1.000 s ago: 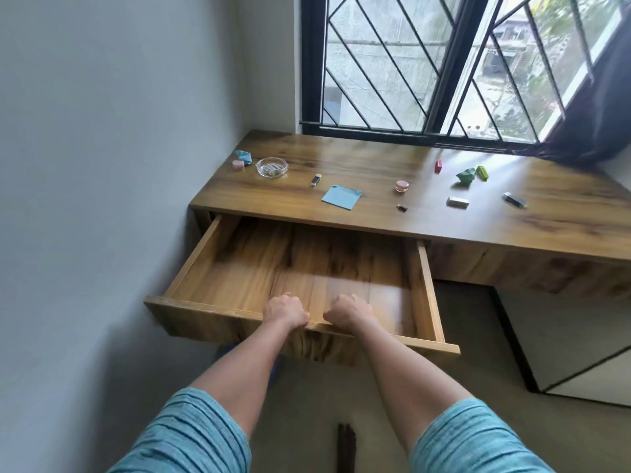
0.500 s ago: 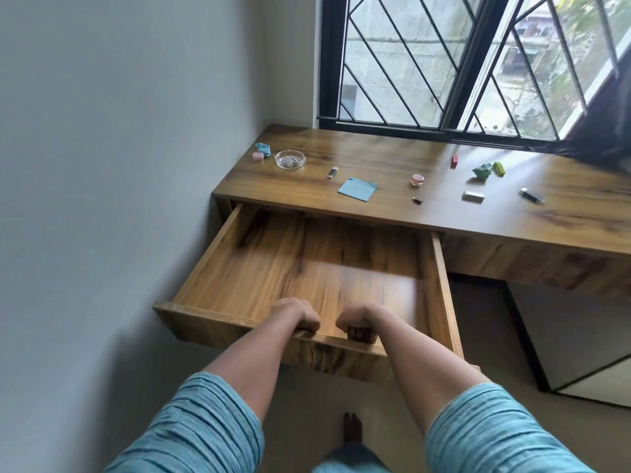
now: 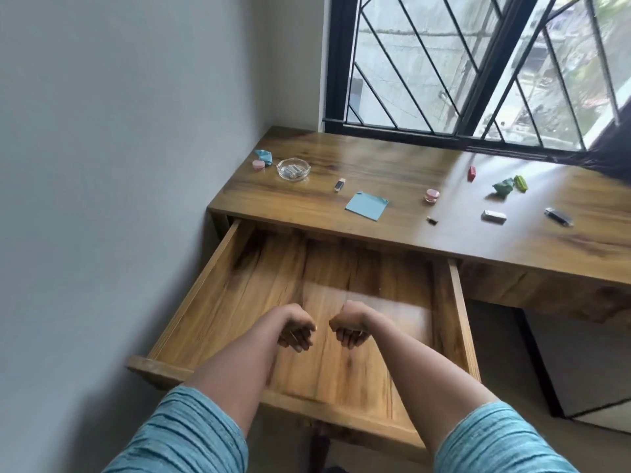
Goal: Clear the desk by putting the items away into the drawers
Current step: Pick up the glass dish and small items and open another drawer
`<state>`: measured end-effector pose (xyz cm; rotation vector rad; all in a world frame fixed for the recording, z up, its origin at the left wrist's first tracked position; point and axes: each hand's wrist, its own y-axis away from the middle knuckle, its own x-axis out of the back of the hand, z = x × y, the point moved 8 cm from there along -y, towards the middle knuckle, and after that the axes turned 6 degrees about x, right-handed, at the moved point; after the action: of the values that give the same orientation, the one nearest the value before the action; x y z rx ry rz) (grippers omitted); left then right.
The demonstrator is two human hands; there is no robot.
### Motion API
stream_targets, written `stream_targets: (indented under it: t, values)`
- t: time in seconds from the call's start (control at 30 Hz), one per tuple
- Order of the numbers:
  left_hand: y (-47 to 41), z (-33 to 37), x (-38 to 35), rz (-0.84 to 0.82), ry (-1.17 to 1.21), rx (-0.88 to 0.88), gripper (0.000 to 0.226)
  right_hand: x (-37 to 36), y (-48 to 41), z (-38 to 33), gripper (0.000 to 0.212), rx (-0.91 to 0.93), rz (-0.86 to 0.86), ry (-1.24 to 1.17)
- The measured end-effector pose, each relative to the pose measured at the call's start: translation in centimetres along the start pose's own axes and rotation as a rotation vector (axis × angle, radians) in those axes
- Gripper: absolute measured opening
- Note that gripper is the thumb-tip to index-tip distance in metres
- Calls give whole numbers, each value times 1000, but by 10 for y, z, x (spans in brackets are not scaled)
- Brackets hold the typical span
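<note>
The wooden drawer [image 3: 191, 302] under the desk [image 3: 392, 165] is pulled far out, and nothing lies inside it. My left hand [image 3: 295, 327] and my right hand [image 3: 348, 327] hang side by side above the drawer's floor, fingers loosely curled downward, holding nothing and touching nothing. On the desk lie a blue sticky note [image 3: 367, 205], a glass ashtray [image 3: 293, 169], a small USB stick [image 3: 339, 185], two pink jars [image 3: 258, 164] [image 3: 432, 195], a blue crumpled paper [image 3: 264, 155], a green crumpled paper [image 3: 504, 187], a red eraser [image 3: 472, 173], a green eraser [image 3: 520, 182], a white eraser [image 3: 493, 216] and a dark lighter [image 3: 558, 216].
A grey wall [image 3: 119, 165] runs close along the drawer's left side. A barred window [image 3: 444, 63] stands behind the desk, with a dark curtain [image 3: 614, 155] at the right. A white cabinet [image 3: 580, 370] sits under the desk's right part.
The drawer has slid further out. Both hands have let go of its front edge and now hang over its inside. The view has moved closer and more overhead.
</note>
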<state>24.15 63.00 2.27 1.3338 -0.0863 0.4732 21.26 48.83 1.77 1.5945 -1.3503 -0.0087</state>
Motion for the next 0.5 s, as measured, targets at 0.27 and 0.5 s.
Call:
stream_targets:
  t: [0.27, 0.5]
  values:
    - [-12, 107, 213, 689, 311, -304, 28, 149, -107, -137, 16, 382, 487, 93]
    - [-73, 157, 333, 829, 563, -268, 45, 232, -218, -206, 86, 506, 617, 105]
